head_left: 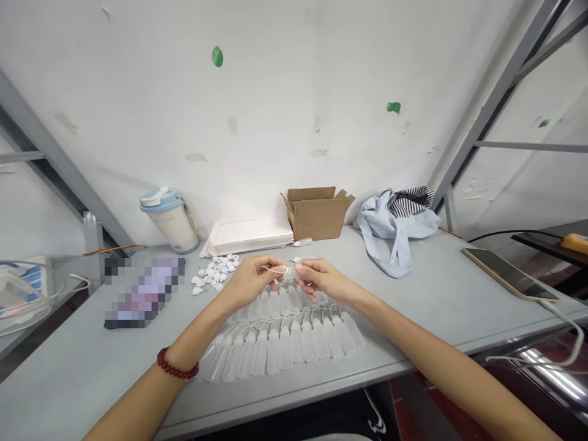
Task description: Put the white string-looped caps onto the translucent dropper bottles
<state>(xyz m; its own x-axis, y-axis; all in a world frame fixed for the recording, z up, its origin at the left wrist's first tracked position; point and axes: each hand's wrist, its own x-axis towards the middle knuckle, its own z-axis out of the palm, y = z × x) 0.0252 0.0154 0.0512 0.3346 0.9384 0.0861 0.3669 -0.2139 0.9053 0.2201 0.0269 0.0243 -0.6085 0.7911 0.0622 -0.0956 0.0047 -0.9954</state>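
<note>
My left hand (252, 280) and my right hand (327, 279) meet above the middle of the table, fingers pinched together. Between them is a small translucent plastic bottle (288, 273). My right fingers close round its right part, and my left fingers pinch its whitish left end, where a thin pale spout shows. Fingers hide much of the bottle. Below my hands, several similar bottles (285, 343) with thin bent spouts lie side by side in a row; more bottles (272, 303) lie behind them, partly covered by my hands. A pile of small white caps (215, 271) lies left of my left hand.
At the back stand a cup with a blue lid (172, 222), white flat boxes (250, 236) and an open cardboard box (319, 214). A small white bottle (303, 242) lies before it. Rightward are a light-blue cloth bag (395, 226) and a cabled phone (508, 272). A blurred-out item (146, 291) lies left.
</note>
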